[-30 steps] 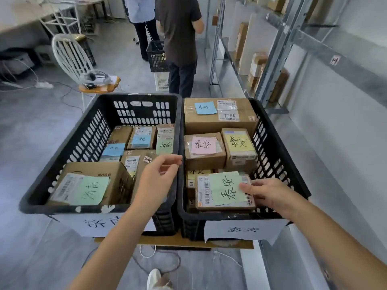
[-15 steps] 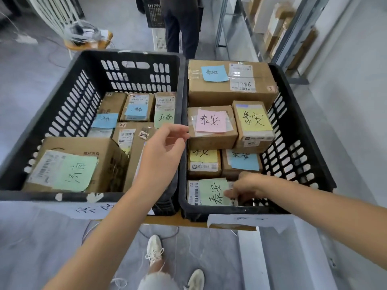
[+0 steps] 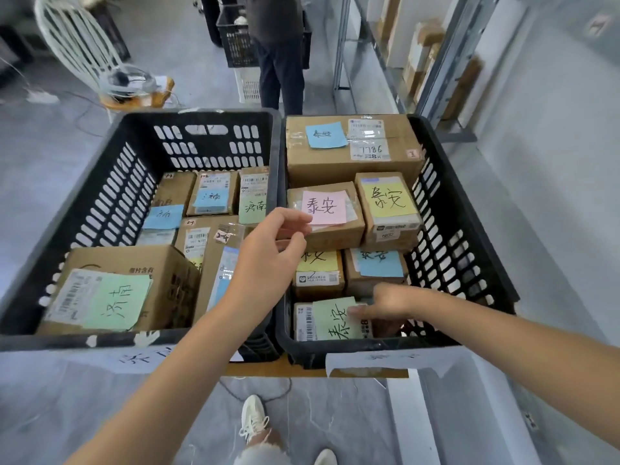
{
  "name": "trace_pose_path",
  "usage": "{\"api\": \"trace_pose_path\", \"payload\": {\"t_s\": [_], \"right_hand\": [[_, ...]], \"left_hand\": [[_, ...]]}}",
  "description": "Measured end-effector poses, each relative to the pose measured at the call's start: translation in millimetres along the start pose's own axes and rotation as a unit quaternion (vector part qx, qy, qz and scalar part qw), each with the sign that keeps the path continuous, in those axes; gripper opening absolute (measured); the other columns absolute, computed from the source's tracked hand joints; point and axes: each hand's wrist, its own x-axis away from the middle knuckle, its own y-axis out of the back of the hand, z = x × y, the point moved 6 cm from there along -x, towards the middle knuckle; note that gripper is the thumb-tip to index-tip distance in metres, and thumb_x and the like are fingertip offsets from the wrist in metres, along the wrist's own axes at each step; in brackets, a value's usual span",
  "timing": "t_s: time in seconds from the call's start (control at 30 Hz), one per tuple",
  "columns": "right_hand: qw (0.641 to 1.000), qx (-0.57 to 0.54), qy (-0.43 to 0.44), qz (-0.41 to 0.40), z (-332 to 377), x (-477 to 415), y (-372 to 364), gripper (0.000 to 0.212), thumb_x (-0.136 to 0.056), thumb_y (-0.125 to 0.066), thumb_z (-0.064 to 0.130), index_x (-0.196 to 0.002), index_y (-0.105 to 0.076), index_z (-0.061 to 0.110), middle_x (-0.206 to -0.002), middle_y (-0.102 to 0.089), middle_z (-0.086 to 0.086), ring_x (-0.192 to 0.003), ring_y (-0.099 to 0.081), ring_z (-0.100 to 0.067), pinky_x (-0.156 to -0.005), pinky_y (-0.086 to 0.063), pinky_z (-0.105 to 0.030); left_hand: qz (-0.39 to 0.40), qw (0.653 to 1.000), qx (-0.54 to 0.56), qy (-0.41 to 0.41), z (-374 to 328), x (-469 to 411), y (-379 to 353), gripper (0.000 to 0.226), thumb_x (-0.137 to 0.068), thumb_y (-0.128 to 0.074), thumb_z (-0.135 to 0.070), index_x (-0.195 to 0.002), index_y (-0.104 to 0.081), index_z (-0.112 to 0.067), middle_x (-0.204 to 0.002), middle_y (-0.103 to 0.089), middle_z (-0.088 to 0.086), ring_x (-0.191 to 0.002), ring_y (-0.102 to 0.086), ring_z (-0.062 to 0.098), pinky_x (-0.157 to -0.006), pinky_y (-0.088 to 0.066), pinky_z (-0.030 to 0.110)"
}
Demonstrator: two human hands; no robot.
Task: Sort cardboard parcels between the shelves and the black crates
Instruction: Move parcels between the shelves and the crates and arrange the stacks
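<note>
The right hand (image 3: 389, 302) pinches a flat parcel (image 3: 332, 322) bearing a green note that reads 泰安. The parcel lies at the near end of the right black crate (image 3: 469, 229), among boxes also marked 泰安. The left hand (image 3: 268, 253) hovers over the crates' adjoining rims, fingers loosely curled, holding nothing. Parcels in the left black crate (image 3: 110, 203) read 济南.

Single head-worn cam, wide-angle, faces fwd and down at close range, black crates (image 3: 110, 203) directly under and beyond the fingers (image 3: 295, 219), shelves (image 3: 439, 62) far right of them.
</note>
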Motion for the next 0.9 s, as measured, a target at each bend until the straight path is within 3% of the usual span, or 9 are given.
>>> {"api": "trace_pose_path", "payload": {"t_s": [0.07,0.17,0.23,0.33,0.4,0.5,0.6,0.73,0.9], "right_hand": [[1.0,0.002,0.014,0.0,4.7,12.6,11.4,0.052,-0.092,-0.053,0.062,-0.086,-0.062,0.011,-0.077,-0.069,0.0,-0.064,-0.067,-0.013,-0.064,-0.055,-0.026],[0.998,-0.05,0.042,-0.026,9.2,45.1,36.5,0.046,-0.099,-0.052,0.047,-0.102,-0.071,0.006,-0.087,-0.077,-0.001,-0.079,-0.075,-0.016,-0.076,-0.06,-0.027],[0.986,-0.086,0.075,-0.118,12.6,71.5,63.3,0.038,-0.1,-0.052,0.04,-0.106,-0.073,0.008,-0.096,-0.076,-0.001,-0.089,-0.073,-0.018,-0.086,-0.059,-0.034],[0.945,-0.099,0.113,-0.29,15.2,118.6,103.4,0.026,-0.099,-0.054,0.036,-0.1,-0.073,0.017,-0.107,-0.07,0.004,-0.086,-0.065,-0.017,-0.067,-0.051,-0.029],[0.908,-0.108,0.139,-0.379,15.3,147.2,121.5,0.028,-0.1,-0.052,0.036,-0.113,-0.069,0.018,-0.115,-0.068,0.004,-0.096,-0.061,-0.011,-0.069,-0.043,-0.022],[0.855,-0.121,0.162,-0.477,10.0,188.3,135.0,0.04,-0.101,-0.048,0.042,-0.134,-0.058,0.02,-0.129,-0.063,0.003,-0.108,-0.055,-0.007,-0.076,-0.039,-0.016],[0.81,-0.13,0.16,-0.549,-1.0,223.3,138.2,0.048,-0.1,-0.051,0.043,-0.141,-0.051,0.019,-0.14,-0.057,-0.001,-0.124,-0.054,-0.016,-0.089,-0.038,-0.016],[0.782,-0.098,0.132,-0.601,-11.1,264.1,137.8,0.053,-0.1,-0.052,0.04,-0.147,-0.042,0.017,-0.149,-0.047,-0.002,-0.133,-0.048,-0.019,-0.103,-0.035,-0.027],[0.746,-0.061,0.082,-0.659,-26.4,324.7,144.8,0.05,-0.101,-0.051,0.038,-0.146,-0.041,0.018,-0.148,-0.046,-0.001,-0.135,-0.045,-0.018,-0.106,-0.037,-0.031]], "left_hand": [[0.006,1.0,-0.016,-0.007,-4.5,0.0,-0.9,0.027,-0.098,-0.054,-0.005,-0.108,-0.064,-0.028,-0.102,-0.069,-0.014,-0.098,-0.061,-0.007,-0.079,-0.044,0.003],[0.027,0.998,-0.051,-0.021,-15.6,0.1,-6.3,0.026,-0.099,-0.054,-0.009,-0.111,-0.064,-0.029,-0.109,-0.068,-0.015,-0.102,-0.061,-0.005,-0.08,-0.046,0.005],[0.049,0.994,-0.089,-0.049,-29.5,-0.5,-14.6,0.026,-0.1,-0.053,-0.011,-0.118,-0.063,-0.026,-0.117,-0.066,-0.015,-0.107,-0.059,-0.004,-0.085,-0.044,0.005],[0.074,0.98,-0.147,-0.112,-59.1,-3.5,-29.2,0.03,-0.101,-0.052,-0.016,-0.128,-0.06,-0.023,-0.126,-0.061,-0.015,-0.107,-0.048,-0.01,-0.084,-0.032,-0.006],[0.088,0.971,-0.167,-0.15,-81.3,-7.6,-38.9,0.033,-0.101,-0.052,-0.02,-0.134,-0.055,-0.023,-0.132,-0.057,-0.011,-0.115,-0.046,-0.006,-0.088,-0.031,-0.004],[0.099,0.95,-0.198,-0.221,-118.7,-12.3,-52.8,0.041,-0.102,-0.051,-0.022,-0.142,-0.048,-0.019,-0.145,-0.051,-0.004,-0.135,-0.042,0.009,-0.109,-0.028,0.017],[0.1,0.927,-0.218,-0.289,-150.8,-11.9,-64.1,0.046,-0.102,-0.05,-0.025,-0.147,-0.043,-0.018,-0.153,-0.043,-0.004,-0.144,-0.031,0.009,-0.113,-0.018,0.018],[0.106,0.905,-0.216,-0.352,-187.6,-7.4,-77.8,0.051,-0.1,-0.052,-0.028,-0.149,-0.039,-0.018,-0.156,-0.037,-0.005,-0.146,-0.025,0.008,-0.121,-0.02,0.03],[0.13,0.876,-0.201,-0.42,-240.5,3.4,-98.9,0.055,-0.102,-0.05,-0.031,-0.153,-0.035,-0.017,-0.16,-0.03,-0.004,-0.149,-0.021,0.012,-0.119,-0.012,0.025]]}}
